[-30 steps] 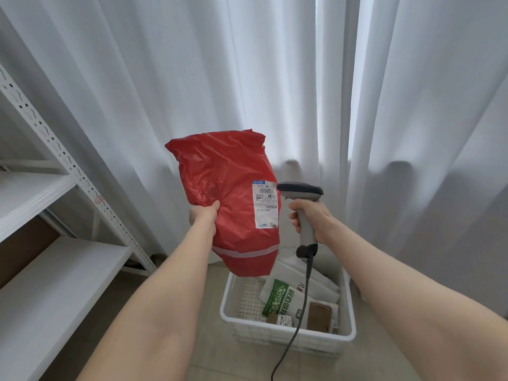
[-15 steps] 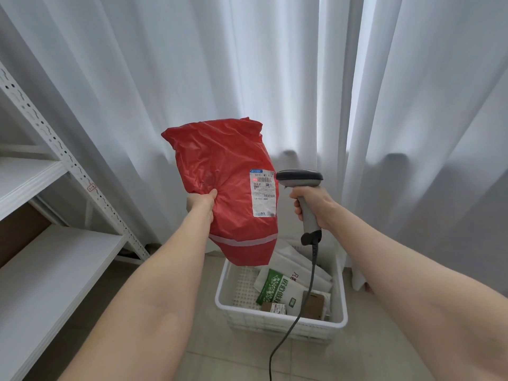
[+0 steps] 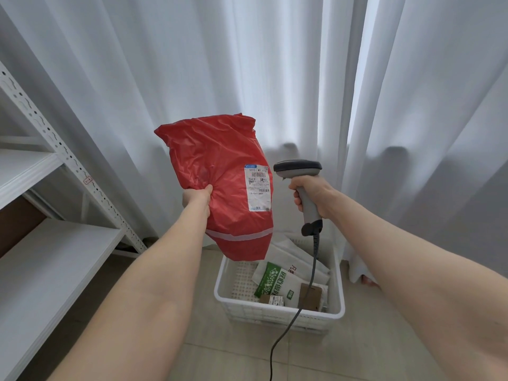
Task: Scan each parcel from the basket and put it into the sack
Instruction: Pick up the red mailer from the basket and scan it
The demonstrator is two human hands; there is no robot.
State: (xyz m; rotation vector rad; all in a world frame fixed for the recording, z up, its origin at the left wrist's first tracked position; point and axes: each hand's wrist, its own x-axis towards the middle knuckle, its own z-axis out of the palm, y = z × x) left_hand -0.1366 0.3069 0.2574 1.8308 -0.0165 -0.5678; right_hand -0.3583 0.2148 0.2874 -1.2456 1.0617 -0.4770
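Tiled floor (image 3: 220, 361), white curtain (image 3: 192, 64) behind, shelf (image 3: 41, 257) left. Basket (image 3: 277, 306) holds parcels. Left hand (image 3: 196, 200) grips red parcel (image 3: 220, 171); right hand (image 3: 313, 196) grips scanner (image 3: 298, 167).

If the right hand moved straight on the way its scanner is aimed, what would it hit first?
The right hand, gripping the scanner, would probably meet the red parcel, near its white label, held by the left hand. Depth is unclear, so it could slip past.

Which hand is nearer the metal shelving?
Left. The left hand, gripping the red parcel, is right of the shelving; the right hand, holding the scanner, sits beyond the parcel.
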